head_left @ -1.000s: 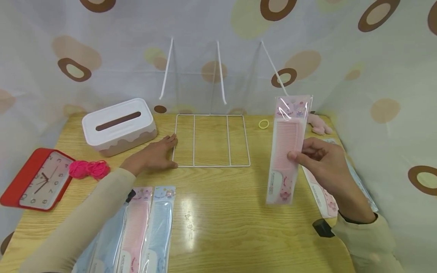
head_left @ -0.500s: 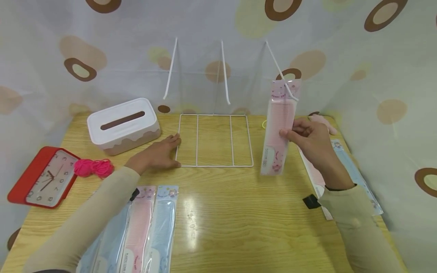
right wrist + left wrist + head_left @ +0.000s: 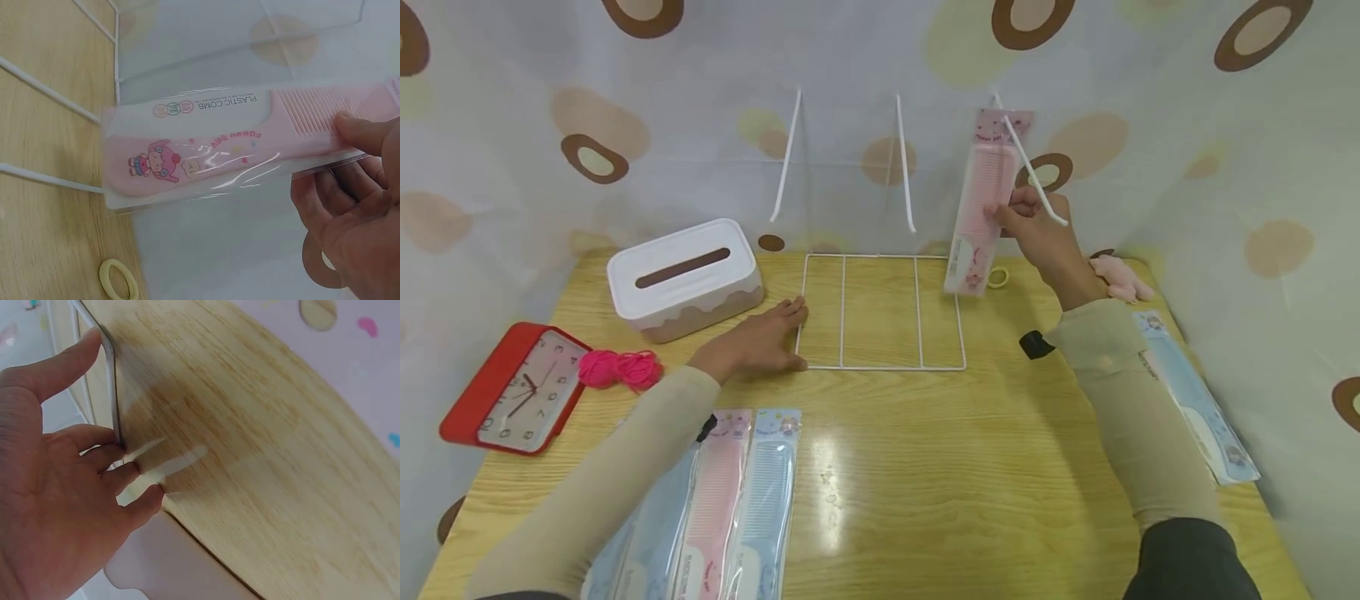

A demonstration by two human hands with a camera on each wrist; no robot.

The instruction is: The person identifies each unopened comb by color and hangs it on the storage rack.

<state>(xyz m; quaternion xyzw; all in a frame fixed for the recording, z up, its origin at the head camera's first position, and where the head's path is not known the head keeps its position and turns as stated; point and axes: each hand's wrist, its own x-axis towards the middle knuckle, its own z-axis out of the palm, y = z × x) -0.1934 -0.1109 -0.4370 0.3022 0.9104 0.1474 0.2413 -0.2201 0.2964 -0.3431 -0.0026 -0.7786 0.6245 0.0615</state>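
Observation:
My right hand (image 3: 1051, 250) pinches a pink plastic comb in a clear package (image 3: 981, 204) between thumb and fingers, near the middle of its right edge. The package leans slightly, its top at the right prong (image 3: 1027, 160) of a white wire rack; the prong passes in front of the printed header. In the right wrist view the comb's handle (image 3: 212, 156) shows a cartoon girl. My left hand (image 3: 760, 343) rests at the left side of the rack's base (image 3: 880, 368), fingers spread, thumb (image 3: 87, 353) and fingertips at the wire.
Several packaged combs (image 3: 763, 492) lie at front left, with a blue one (image 3: 1195, 400) at right. A white tissue box (image 3: 685, 283), red clock (image 3: 505, 383), pink yarn (image 3: 619, 369), yellow ring (image 3: 997, 277) and pink plush (image 3: 1122, 279) sit around the rack. Middle prong (image 3: 905, 167) and left prong (image 3: 786, 158) bear nothing.
My right hand has carried the pink comb up, back and left, bringing its header from in front of the right prong's tip to well along the prong. The left hand stays on the base.

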